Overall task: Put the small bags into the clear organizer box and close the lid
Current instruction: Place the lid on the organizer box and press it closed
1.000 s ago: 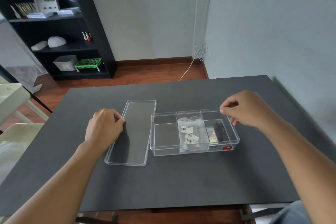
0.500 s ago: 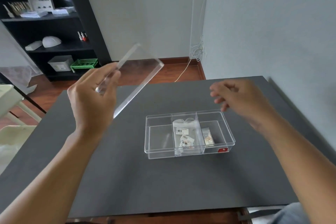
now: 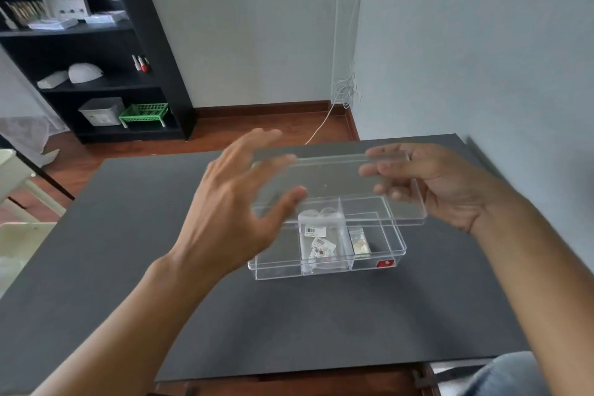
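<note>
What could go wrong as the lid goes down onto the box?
The lid is held above the box and sits offset toward the far right, so it may land crooked instead of seating. The bags in the middle compartment pile up near the divider and could jam under the lid. The left hand looks blurred and loosely spread, so its grip could slip.

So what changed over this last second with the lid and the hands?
The clear lid left the table, lifted by the left hand, and now hovers over the organizer box. The right hand let go of the box and took the lid's right end. Box and small bags stayed put.
</note>
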